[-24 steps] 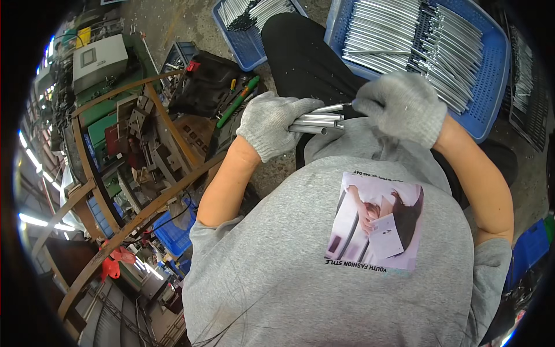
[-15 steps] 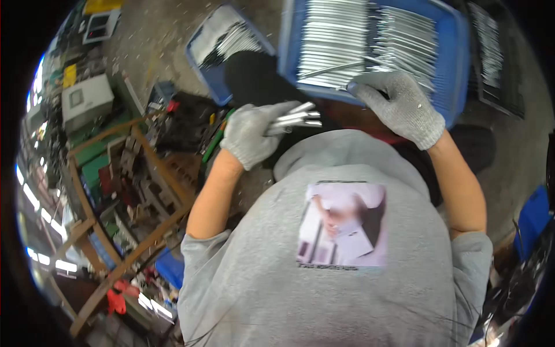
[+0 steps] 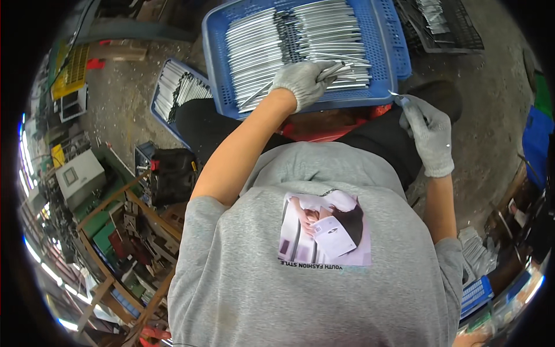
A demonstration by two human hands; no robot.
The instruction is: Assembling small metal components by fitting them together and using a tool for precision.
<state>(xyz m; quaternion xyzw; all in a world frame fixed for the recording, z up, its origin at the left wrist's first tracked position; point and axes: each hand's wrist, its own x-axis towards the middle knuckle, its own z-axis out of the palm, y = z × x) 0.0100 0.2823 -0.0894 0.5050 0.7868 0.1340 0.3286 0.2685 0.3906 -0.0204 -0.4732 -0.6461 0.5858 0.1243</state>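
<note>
My left hand [image 3: 299, 84], in a grey knit glove, is closed around a few short silver metal tubes [image 3: 335, 70] above the near side of a big blue basket [image 3: 381, 92]. Rows of similar silver tubes [image 3: 252, 55] lie inside that basket, side by side in two stacks. To the right of the basket's near corner, my gloved right hand [image 3: 430, 136] is closed on a small blade-like tool [image 3: 395, 95] with a blue-grey handle and a thin pointed tip. My fingers hide part of its handle.
A smaller blue basket [image 3: 159, 107] with more tubes stands at the left, beside my leg. Beyond the big basket at the right is a black tray [image 3: 457, 34] holding metal parts. A wooden frame [image 3: 147, 217] with metal pieces and a grey box [image 3: 81, 178] stand further left.
My left hand has moved from over my lap to above the big basket, still holding tubes. My right hand has left the basket's edge for its right side. The view has shifted.
</note>
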